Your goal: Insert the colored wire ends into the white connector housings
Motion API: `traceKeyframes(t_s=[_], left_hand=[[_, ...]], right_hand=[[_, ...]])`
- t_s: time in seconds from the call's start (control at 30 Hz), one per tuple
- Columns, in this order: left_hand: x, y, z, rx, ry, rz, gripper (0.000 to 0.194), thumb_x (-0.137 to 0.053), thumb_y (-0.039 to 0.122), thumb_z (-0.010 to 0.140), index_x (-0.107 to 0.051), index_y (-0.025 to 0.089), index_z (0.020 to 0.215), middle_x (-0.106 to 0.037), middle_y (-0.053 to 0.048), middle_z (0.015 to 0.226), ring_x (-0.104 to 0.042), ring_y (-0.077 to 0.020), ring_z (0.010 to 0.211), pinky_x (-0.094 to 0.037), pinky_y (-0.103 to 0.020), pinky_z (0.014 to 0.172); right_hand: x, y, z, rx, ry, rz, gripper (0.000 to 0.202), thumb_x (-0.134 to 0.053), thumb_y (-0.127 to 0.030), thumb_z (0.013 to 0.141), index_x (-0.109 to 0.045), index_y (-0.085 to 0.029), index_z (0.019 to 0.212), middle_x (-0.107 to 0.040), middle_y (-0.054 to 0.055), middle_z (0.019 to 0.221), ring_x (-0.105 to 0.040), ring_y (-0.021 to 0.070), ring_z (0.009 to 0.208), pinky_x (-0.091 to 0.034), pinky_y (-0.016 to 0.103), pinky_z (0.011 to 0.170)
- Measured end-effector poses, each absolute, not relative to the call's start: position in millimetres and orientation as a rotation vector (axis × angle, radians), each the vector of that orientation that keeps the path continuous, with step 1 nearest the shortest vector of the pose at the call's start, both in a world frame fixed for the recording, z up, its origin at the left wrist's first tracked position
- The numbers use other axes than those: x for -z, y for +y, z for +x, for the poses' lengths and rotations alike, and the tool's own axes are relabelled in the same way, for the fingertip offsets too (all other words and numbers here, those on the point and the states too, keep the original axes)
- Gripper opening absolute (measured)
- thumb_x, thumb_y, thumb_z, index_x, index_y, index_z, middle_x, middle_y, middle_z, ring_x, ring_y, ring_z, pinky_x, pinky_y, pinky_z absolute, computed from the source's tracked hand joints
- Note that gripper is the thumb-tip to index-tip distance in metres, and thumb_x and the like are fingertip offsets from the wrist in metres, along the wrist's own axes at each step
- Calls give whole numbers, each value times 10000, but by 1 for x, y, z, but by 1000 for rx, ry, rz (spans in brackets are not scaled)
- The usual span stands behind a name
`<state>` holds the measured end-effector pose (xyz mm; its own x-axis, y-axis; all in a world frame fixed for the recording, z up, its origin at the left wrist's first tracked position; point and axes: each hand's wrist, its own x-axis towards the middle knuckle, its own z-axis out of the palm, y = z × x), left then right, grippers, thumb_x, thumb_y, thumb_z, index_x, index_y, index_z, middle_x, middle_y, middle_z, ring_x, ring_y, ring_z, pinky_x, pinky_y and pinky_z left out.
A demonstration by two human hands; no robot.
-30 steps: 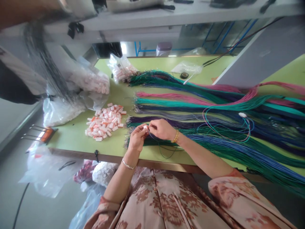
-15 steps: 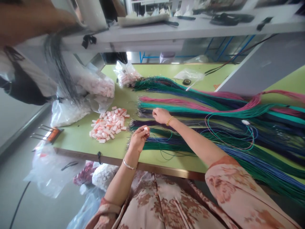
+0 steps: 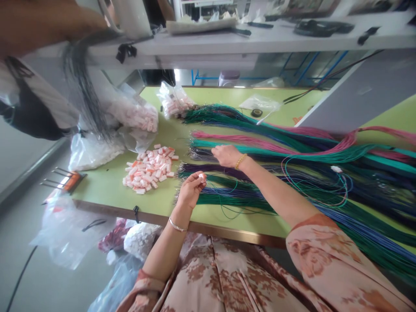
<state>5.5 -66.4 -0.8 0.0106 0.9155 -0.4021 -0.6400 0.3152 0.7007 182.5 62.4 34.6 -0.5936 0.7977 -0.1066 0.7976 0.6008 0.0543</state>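
- At far left, below the table edge, a clear plastic bag (image 3: 61,236) hangs crumpled; what it holds, if anything, is unclear.
- On the tabletop, a large clear bag (image 3: 94,152) bulges with white pieces.
- Under the table, a dark red bag (image 3: 113,237) sits beside a white bundle (image 3: 140,240), their contents too blurred to name.
- Just behind the large clear bag, a second bag (image 3: 141,117) is filled with pink-and-white pieces.
- To its right, a smaller bag (image 3: 175,102) holds similar pieces, near the ends of a green wire bundle (image 3: 214,113).
- Across the green tabletop (image 3: 104,186), from left: an orange block with metal prongs (image 3: 72,181) at the edge, then a loose pile of white-and-orange connectors (image 3: 151,169).
- The left hand (image 3: 191,188), a bangle at its wrist, pinches a small pale connector (image 3: 202,177) between thumb and fingers, right of the pile.
- The right hand (image 3: 226,156) reaches over the wire bundles, fingers bent together; whether they grip a wire cannot be told.
- Pink, teal, purple, blue and green wires run rightward, past a black tape roll (image 3: 256,112) and a looped harness (image 3: 336,169).
- Above, a blurred arm (image 3: 42,26) shows at upper left, near a cluttered pale shelf (image 3: 201,48); blue metal frames stand beyond.
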Motion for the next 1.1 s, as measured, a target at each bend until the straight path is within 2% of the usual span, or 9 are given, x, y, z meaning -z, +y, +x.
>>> traceKeyframes(t_s=[0.2, 0.4, 0.63, 0.8, 0.93, 1.03, 1.1], left_hand=[[2, -69, 5, -1262, 904, 381, 241, -783, 137, 643, -678, 119, 859, -680, -45, 807, -594, -93, 673, -463, -238, 676], [2, -69, 5, -1263, 909, 374, 279, -799, 155, 620, -684, 112, 870, -681, -41, 802, -600, -91, 677, -464, -234, 681], [5, -70, 5, -1262, 895, 377, 294, -803, 157, 613, -686, 120, 880, -690, -52, 827, -608, -97, 702, -462, -237, 687], [5, -69, 5, -1268, 891, 371, 292, -800, 148, 613, -684, 117, 880, -690, -53, 826, -610, -100, 694, -461, -244, 690], [2, -69, 6, -1274, 902, 361, 288, -794, 143, 603, -686, 108, 867, -690, -55, 819, -608, -99, 681, -461, -238, 678], [3, -69, 6, -1277, 907, 358, 282, -789, 137, 604, -687, 109, 865, -691, -53, 817, -609, -99, 677, -466, -233, 672], [4, -69, 5, -1276, 905, 357, 275, -788, 137, 611, -688, 111, 866, -687, -49, 813, -610, -99, 679, -470, -230, 672]], right_hand=[[-41, 75, 193, 180, 2636, 1372, 289, -388, -319, 970, -604, -151, 1066, -698, 139, 944, -602, 206, 761, -313, 284, 627], [-42, 81, 192, 580, 2773, 1501, 181, -545, -315, 899, -631, -156, 896, -681, 61, 836, -534, 134, 689, -324, 238, 621], [-46, 83, 190, 509, 2735, 1691, 144, -556, -289, 876, -632, -171, 844, -678, 58, 866, -531, 139, 714, -310, 249, 621], [-50, 81, 190, 529, 2691, 1776, 142, -510, -269, 890, -593, -167, 837, -663, 62, 797, -490, 133, 638, -295, 258, 591], [-48, 80, 174, 944, 2896, 1678, 61, -558, -223, 827, -562, -163, 831, -637, 26, 734, -500, 112, 614, -348, 232, 599], [-50, 75, 154, 1347, 2956, 1535, 60, -555, -199, 785, -553, -163, 833, -608, -5, 683, -513, 100, 587, -384, 220, 598], [-54, 70, 142, 1478, 2971, 1473, 69, -553, -196, 765, -558, -160, 824, -595, -15, 662, -508, 93, 576, -390, 217, 596]])
